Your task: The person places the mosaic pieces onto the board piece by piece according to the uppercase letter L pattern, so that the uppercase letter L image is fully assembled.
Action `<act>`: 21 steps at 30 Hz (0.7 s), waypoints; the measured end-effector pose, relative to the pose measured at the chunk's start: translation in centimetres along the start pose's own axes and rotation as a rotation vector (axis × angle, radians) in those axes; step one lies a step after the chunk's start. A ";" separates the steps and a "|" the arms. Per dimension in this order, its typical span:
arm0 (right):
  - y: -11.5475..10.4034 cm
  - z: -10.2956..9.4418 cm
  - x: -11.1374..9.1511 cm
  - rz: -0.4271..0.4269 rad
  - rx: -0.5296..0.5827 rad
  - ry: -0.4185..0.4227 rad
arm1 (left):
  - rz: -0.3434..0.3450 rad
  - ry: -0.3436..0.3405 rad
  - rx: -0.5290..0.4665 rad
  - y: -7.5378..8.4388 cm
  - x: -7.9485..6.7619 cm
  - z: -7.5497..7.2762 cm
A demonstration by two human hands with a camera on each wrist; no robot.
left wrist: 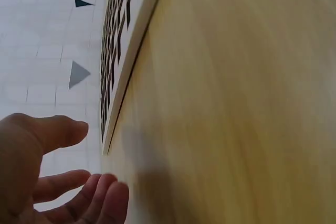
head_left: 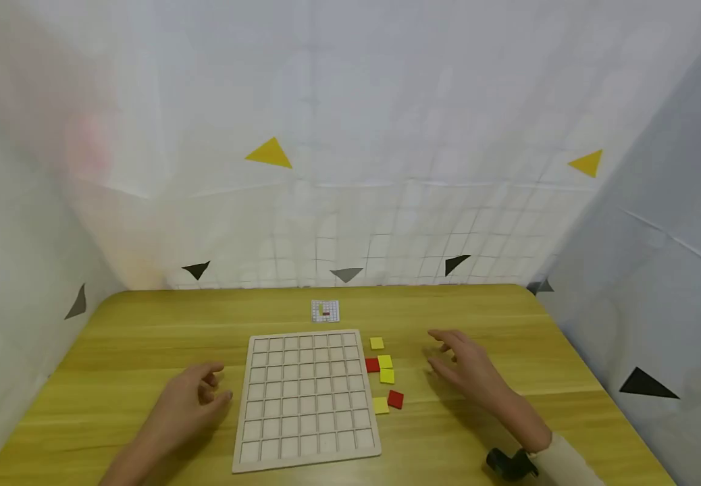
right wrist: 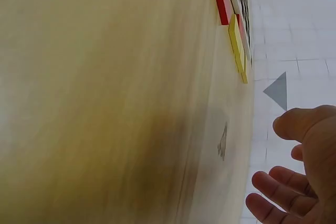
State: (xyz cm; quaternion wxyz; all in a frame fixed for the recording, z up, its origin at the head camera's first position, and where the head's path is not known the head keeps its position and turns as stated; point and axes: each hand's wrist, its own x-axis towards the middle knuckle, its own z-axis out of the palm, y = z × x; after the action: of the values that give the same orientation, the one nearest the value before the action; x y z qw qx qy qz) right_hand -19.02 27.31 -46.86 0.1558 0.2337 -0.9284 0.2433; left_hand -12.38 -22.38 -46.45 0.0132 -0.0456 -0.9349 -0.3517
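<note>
A pale wooden grid board (head_left: pixel 308 397) with bare square cells lies in the middle of the table. Along its right edge are several yellow tiles (head_left: pixel 381 406) and two red tiles (head_left: pixel 396 399); one red tile (head_left: pixel 373 365) sits right at the board's rim. My left hand (head_left: pixel 189 405) hovers left of the board, fingers loosely bent, holding nothing. To the right of the tiles, my right hand (head_left: pixel 466 368) is held over the table with its fingers relaxed and apart. Thumb and fingers of the left hand (left wrist: pixel 68 166) show beside the board's edge in the left wrist view.
Behind the board lies a small printed card (head_left: pixel 325 311) showing a grid with coloured cells. The yellowish wooden table (head_left: pixel 448 452) is enclosed by white sheets (head_left: pixel 387 101) marked with triangles. A black device (head_left: pixel 510 464) is at the right wrist by the sleeve.
</note>
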 end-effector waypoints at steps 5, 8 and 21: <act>-0.3 0.5 0.6 0.021 0.016 -0.012 | -0.059 -0.056 -0.110 0.7 0.1 1.3; -0.5 0.7 1.1 0.026 0.038 -0.029 | -0.075 -0.068 -0.116 1.1 0.3 1.7; -1.1 2.4 2.3 -0.006 0.094 -0.041 | -0.105 -0.045 -0.127 1.9 0.6 2.8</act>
State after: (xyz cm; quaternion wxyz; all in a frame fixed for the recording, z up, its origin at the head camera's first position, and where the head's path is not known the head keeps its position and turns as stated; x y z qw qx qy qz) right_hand -20.82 24.40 -47.49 0.1264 0.2482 -0.9183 0.2814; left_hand -12.78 -19.04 -47.24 -0.0292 -0.0052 -0.9119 -0.4093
